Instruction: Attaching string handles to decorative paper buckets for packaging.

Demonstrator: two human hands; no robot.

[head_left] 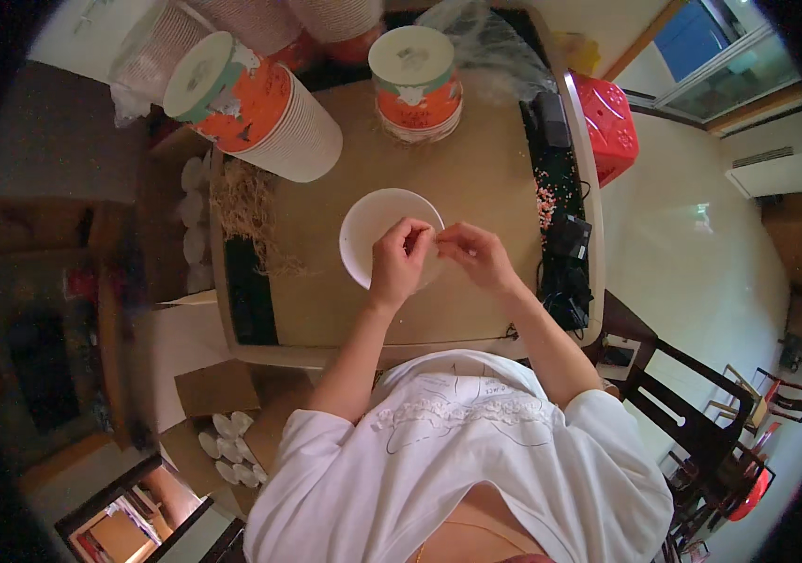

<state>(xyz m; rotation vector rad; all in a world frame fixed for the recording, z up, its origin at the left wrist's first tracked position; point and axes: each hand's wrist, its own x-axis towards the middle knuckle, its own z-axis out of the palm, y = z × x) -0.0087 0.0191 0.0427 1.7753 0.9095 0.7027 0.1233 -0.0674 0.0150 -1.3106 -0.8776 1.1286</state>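
Over a white round bowl on the table, my left hand and my right hand meet with their fingertips almost touching. Each hand is closed in a pinch. What lies between the fingers is too small to make out. The left hand hangs above the bowl's inside, the right one beyond its right rim. To the left of the bowl lies a tangle of thin brown strands, like dried roots.
At the far side stand a leaning tall stack of paper tubs and a shorter one with orange bands. Clear plastic wrap sits behind. Small pinkish bits and black adapters line the right edge, near a red stool.
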